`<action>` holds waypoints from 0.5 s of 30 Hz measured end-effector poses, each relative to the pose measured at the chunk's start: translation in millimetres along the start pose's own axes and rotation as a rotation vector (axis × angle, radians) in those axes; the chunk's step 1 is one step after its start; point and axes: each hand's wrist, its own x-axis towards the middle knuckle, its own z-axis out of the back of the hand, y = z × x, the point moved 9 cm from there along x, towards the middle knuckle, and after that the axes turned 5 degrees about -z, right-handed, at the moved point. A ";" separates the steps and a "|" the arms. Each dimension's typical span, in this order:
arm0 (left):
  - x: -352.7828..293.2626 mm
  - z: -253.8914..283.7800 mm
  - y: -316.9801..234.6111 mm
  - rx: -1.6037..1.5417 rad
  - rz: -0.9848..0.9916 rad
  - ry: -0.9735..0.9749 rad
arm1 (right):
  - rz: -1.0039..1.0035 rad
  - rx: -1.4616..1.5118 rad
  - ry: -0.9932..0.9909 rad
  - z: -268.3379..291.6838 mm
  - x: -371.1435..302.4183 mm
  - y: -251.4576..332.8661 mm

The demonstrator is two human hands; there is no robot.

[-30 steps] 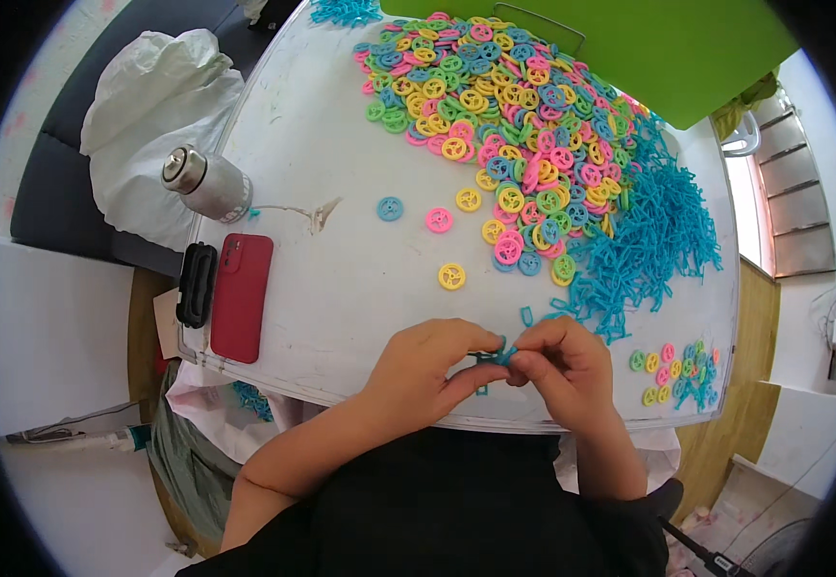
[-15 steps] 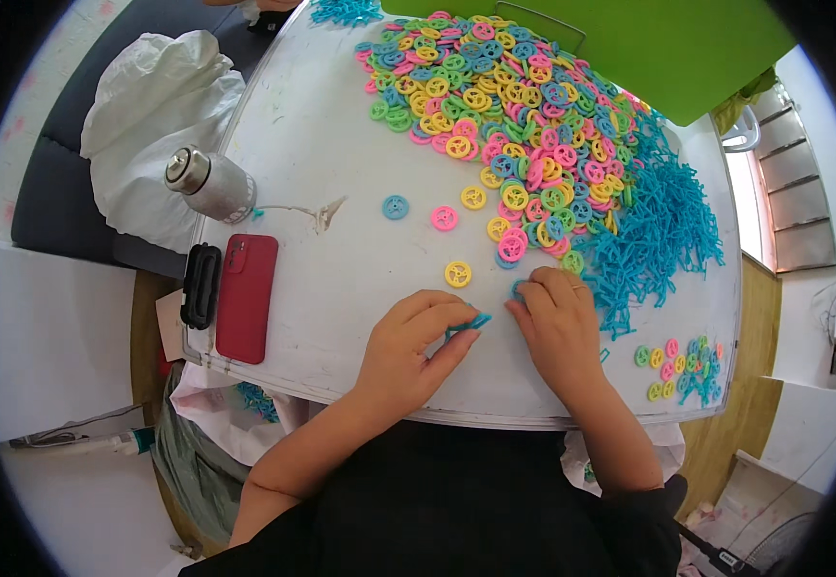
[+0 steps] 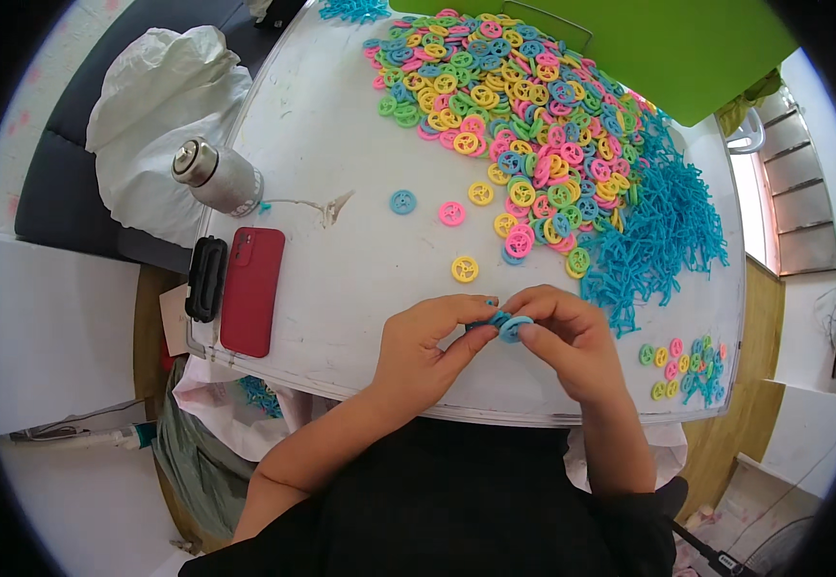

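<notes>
Close together above the near part of the white table, both my hands are closed on small plastic parts. Between the thumb and fingers of my left hand is a small blue plastic piece, mostly covered by the fingers. My right hand pinches a light blue toy wheel against that piece; whether the two are joined I cannot tell. Just beyond the hands lies a loose yellow wheel, with a pink wheel and a blue wheel farther off.
A large heap of coloured wheels adjoins a pile of blue plastic pieces. At right lies a small group of wheels and blue pieces. A red phone, a black case and a metal bottle occupy the left edge.
My right hand has lifted a light blue wheel from the table and brought it left against the blue piece in my left hand. The view has shifted slightly.
</notes>
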 end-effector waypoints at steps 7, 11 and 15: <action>-2.7 -5.2 -6.5 -0.012 -0.072 -0.048 | -0.110 0.307 -0.163 0.2 -3.8 -26.1; -7.5 -8.5 -26.3 0.250 -0.280 -0.096 | -0.119 0.368 -0.235 0.1 -9.1 -31.8; -8.0 -8.1 -38.4 0.420 -0.416 -0.095 | -0.185 0.272 -0.210 5.8 -9.7 -30.3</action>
